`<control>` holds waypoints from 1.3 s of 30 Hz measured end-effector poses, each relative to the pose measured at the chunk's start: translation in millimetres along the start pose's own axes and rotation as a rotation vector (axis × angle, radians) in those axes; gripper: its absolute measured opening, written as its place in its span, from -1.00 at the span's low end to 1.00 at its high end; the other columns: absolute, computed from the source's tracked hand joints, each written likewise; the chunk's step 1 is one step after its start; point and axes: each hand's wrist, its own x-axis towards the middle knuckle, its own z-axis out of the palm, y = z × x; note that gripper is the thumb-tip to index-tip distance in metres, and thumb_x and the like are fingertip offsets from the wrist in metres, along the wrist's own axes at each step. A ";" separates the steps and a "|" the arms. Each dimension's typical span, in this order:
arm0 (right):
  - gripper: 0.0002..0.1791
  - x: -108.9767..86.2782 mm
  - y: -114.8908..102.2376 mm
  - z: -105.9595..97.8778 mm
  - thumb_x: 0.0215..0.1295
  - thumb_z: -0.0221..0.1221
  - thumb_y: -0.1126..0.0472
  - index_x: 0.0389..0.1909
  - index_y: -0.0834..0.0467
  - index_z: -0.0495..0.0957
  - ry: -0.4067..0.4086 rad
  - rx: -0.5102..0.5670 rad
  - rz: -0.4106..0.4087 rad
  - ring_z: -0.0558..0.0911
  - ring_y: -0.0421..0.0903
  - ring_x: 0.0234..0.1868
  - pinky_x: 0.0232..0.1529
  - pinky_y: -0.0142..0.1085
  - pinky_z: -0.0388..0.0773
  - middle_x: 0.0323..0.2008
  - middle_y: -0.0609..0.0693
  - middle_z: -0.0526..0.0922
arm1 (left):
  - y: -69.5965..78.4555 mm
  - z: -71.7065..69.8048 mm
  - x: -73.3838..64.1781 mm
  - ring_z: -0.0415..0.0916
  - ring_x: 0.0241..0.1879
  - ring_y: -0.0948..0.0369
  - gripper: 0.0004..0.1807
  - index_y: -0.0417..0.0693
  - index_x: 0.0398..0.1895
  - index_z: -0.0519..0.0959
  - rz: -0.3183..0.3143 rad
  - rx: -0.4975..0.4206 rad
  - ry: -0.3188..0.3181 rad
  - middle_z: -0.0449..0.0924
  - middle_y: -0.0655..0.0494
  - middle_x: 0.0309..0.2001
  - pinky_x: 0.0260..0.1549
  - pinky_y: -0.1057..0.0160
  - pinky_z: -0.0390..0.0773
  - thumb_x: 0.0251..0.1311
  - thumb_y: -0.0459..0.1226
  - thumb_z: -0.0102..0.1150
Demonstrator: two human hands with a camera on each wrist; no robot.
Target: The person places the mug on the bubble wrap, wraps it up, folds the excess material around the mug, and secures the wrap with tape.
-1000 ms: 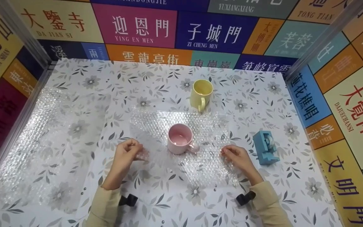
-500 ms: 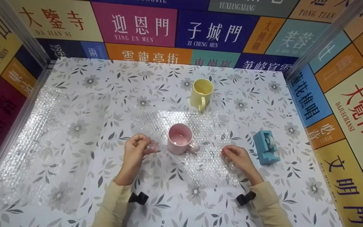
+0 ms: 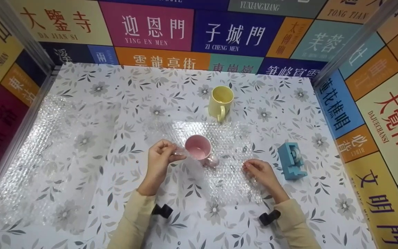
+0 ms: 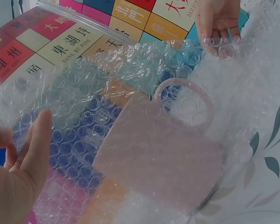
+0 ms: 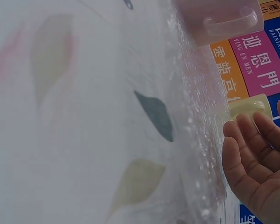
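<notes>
A pink mug [image 3: 198,148] lies on its side on a sheet of bubble wrap [image 3: 226,180], its opening towards the head camera and its handle to the right. My left hand [image 3: 161,155] pinches the sheet's left edge and holds it raised beside the mug. In the left wrist view the clear bubble wrap [image 4: 79,126] stretches in front of the mug [image 4: 158,154], which shows through it. My right hand [image 3: 259,173] stays at the sheet's right edge, thumb and fingertips together on it. In the right wrist view that hand's fingers [image 5: 252,163] are bent beside the wrap.
Behind the sheet stands a yellow mug [image 3: 220,102]. A blue tape dispenser [image 3: 290,160] is to the right of my right hand. Another sheet of bubble wrap [image 3: 47,166] covers the table's left side. Printed panels [image 3: 154,27] enclose the back and sides.
My left hand has moved right and slightly away from me, bringing the bubble wrap's left edge up against the pink mug. My right hand has stayed in place.
</notes>
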 end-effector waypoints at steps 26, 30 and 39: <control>-0.70 -4.5 5.1 -7.0 0.29 0.04 0.31 -0.14 0.53 0.44 0.028 0.039 0.053 0.60 -0.07 -0.32 -0.38 -0.33 0.56 -0.27 0.31 0.57 | -22.2 22.3 22.1 0.54 -0.59 0.24 -0.84 -0.24 -0.56 0.37 0.026 0.236 0.040 0.49 0.10 -0.63 -0.47 0.22 0.62 0.09 -0.58 -0.01; -0.70 -5.5 5.0 -7.0 0.29 0.03 0.31 -0.14 0.53 0.44 0.026 0.037 0.037 0.60 -0.07 -0.33 -0.38 -0.32 0.57 -0.27 0.30 0.57 | -25.4 22.7 23.3 0.52 -0.58 0.28 -0.86 -0.29 -0.56 0.38 0.041 0.295 0.026 0.50 0.08 -0.61 -0.48 0.26 0.61 0.07 -0.58 0.03; -0.68 -6.9 3.4 -7.4 0.29 0.04 0.29 -0.12 0.52 0.44 0.044 0.054 0.072 0.60 -0.04 -0.29 -0.35 -0.30 0.57 -0.25 0.29 0.57 | -27.1 20.3 25.8 0.55 -0.46 -0.21 -0.92 -0.50 -0.44 0.41 0.123 0.492 -0.080 0.55 -0.38 -0.44 -0.45 0.15 0.61 0.12 -0.54 0.02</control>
